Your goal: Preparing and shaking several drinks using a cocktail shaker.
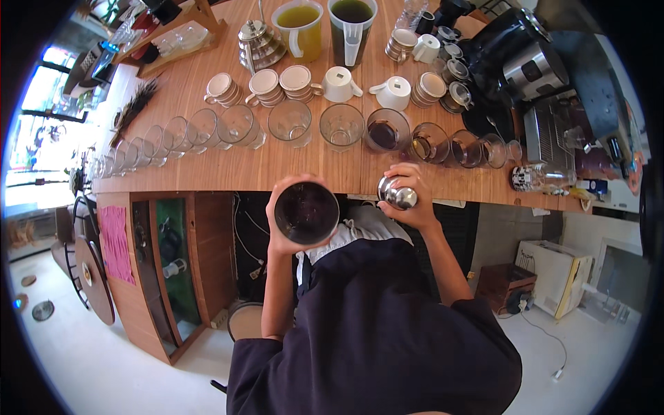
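Dark liquid fills the round vessel that the left hand holds from below and behind, its grip wrapped about the wall with the mouth facing straight up at the camera, so its long axis runs upright. It hangs in the air just short of the counter edge, over the person's chest. To its right, near but apart, the right hand has its grip clenched around a small shiny metal piece, rounded like a lid or a strainer cap; which of these it is cannot be told. That piece sits at the counter's near edge, a little higher in the picture than the vessel, and lies to the vessel's right.

Beyond both hands, a row of clear glasses curves along the wooden counter; those toward the right, such as the one at, hold dark or amber liquid, and the right hand is the nearer one to them. Farther back stand white cups, stacked saucers, two measuring jugs of yellow and dark tea, and a metal kettle. A black machine stands at the right end.
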Demonstrator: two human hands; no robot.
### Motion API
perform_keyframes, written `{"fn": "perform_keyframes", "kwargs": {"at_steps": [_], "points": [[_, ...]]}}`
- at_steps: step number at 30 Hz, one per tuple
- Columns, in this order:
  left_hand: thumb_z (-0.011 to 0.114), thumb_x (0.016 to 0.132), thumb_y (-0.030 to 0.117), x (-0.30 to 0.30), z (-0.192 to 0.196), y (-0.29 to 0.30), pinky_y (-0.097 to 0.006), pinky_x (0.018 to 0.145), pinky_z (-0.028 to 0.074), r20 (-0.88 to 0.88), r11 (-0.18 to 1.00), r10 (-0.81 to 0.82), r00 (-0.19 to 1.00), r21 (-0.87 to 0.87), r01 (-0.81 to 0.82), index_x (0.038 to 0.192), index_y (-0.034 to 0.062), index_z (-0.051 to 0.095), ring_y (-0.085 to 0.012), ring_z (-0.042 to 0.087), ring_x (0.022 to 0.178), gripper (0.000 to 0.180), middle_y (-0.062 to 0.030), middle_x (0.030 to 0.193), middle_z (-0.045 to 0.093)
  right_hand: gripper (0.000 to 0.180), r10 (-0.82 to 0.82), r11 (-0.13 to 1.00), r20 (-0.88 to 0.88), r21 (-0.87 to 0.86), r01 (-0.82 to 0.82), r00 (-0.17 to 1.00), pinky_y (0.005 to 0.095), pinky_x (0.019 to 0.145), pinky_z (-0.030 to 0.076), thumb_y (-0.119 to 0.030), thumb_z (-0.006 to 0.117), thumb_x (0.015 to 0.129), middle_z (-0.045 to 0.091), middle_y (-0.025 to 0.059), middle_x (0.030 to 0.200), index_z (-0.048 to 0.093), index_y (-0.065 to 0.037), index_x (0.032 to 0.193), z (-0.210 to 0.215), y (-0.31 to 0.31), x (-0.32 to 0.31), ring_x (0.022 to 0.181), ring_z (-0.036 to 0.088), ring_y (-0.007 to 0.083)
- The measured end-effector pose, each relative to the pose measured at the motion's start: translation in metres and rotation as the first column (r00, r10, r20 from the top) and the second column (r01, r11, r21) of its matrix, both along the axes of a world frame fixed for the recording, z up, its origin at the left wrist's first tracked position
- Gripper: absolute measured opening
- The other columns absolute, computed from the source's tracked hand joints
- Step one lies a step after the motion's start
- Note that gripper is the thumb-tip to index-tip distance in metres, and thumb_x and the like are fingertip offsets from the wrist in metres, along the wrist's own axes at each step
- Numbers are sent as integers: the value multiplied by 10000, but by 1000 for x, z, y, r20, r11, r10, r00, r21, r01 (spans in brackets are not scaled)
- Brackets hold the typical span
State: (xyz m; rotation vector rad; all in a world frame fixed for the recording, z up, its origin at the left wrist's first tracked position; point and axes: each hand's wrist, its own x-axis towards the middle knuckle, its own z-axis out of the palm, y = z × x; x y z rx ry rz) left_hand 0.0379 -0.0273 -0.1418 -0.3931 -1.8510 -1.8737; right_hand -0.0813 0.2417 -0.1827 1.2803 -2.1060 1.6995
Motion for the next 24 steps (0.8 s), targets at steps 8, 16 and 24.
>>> {"fn": "perform_keyframes", "kwargs": {"at_steps": [8,16,24], "points": [[914,599,104,-26,9,40,-369,966,548,366,851,525,768,-199,-486,1322,6,530,-220,690,1068,824,-119,1149,683,405,-88,986,86,148,75,992,464,996,479,-133,884,740,676,134,1197,628,-90,1051,-51,14,-2,1152,608,353],[905,602,140,-45,23,49,-384,919,553,301,705,667,681,-549,-448,1266,-8,575,-275,723,1009,756,-165,1081,719,395,-32,998,223,66,18,974,471,1029,471,-162,868,799,670,150,1216,612,-65,1084,-71,20,-13,1176,607,360],[911,603,155,-59,31,51,-381,903,550,371,707,688,623,-536,-462,1247,-12,577,-260,714,976,745,-153,1042,717,417,11,992,225,116,-38,974,460,1037,482,-161,880,785,668,146,1218,609,-63,1087,-68,18,-19,1161,630,350]]}}
